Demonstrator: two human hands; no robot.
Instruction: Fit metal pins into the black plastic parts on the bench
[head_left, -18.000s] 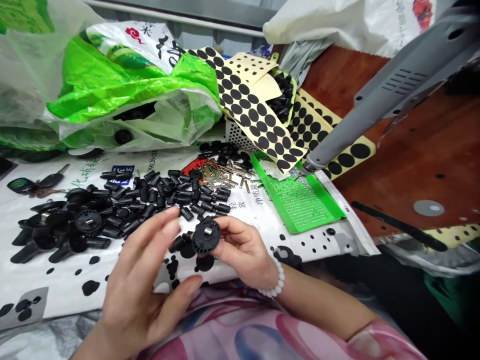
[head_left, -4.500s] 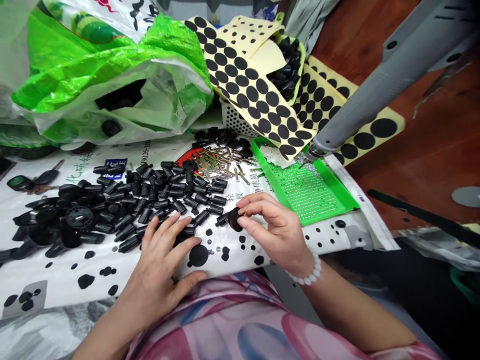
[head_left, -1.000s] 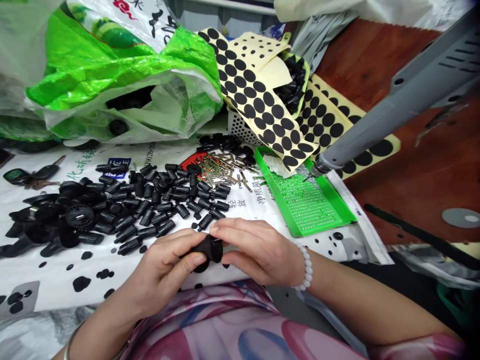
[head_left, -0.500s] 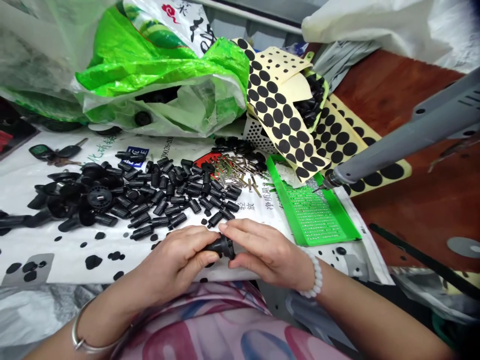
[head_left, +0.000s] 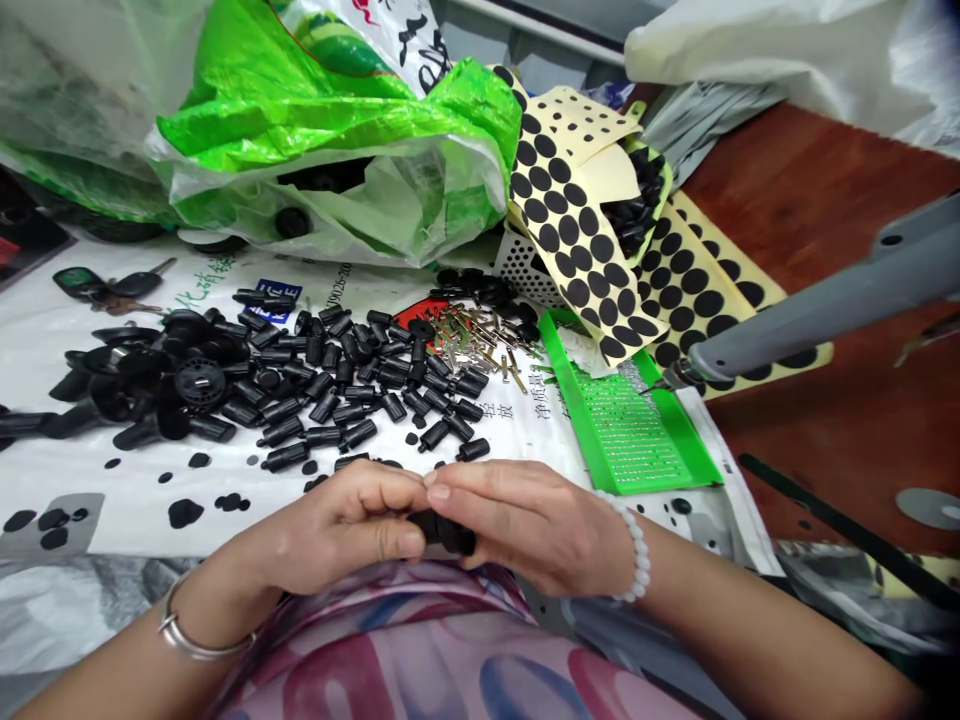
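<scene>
My left hand [head_left: 341, 525] and my right hand [head_left: 525, 520] meet at the near edge of the table, both pinched round one small black plastic part [head_left: 444, 531]; only a bit of it shows between the thumbs. Just beyond my fingers lie several loose black cylindrical pieces [head_left: 352, 385] on a white printed sheet [head_left: 112, 500]. Further left is a heap of larger black parts [head_left: 150, 375] with a round ribbed wheel [head_left: 199, 381] on top. A small pile of metal pins [head_left: 480, 345] lies behind the cylinders.
A green perforated tray [head_left: 630, 430] lies right of my hands, with the tip of a grey hanging power screwdriver [head_left: 810, 320] over it. Yellow sheets of black round stickers [head_left: 570, 240] drape over a basket. A green plastic bag [head_left: 322, 150] stands behind. Car keys [head_left: 105, 288] lie far left.
Both hands stay closed on the black part and have drawn slightly nearer my body. The view has tilted, so the table contents sit higher and further right than a second ago.
</scene>
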